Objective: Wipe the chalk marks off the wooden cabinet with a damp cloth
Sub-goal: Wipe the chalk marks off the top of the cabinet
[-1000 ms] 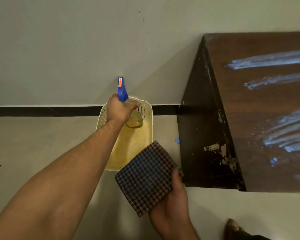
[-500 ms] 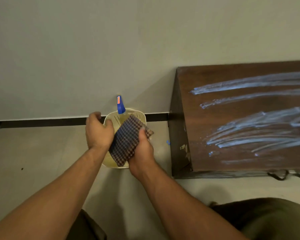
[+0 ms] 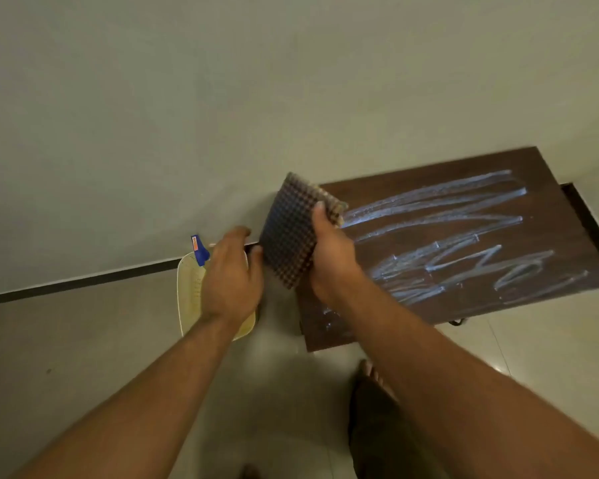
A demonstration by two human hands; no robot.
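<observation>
Right hand (image 3: 329, 252) fingers clamp checked cloth (image 3: 291, 233) | left hand (image 3: 230, 281) fingers loosely spread, thumb touching cloth edge

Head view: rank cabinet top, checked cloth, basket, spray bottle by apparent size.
1. cabinet top, by far the largest.
2. and 3. checked cloth and basket: unsure. The cloth is held nearer the camera, and the left hand hides part of the basket.
4. spray bottle: only its blue head shows.
</observation>
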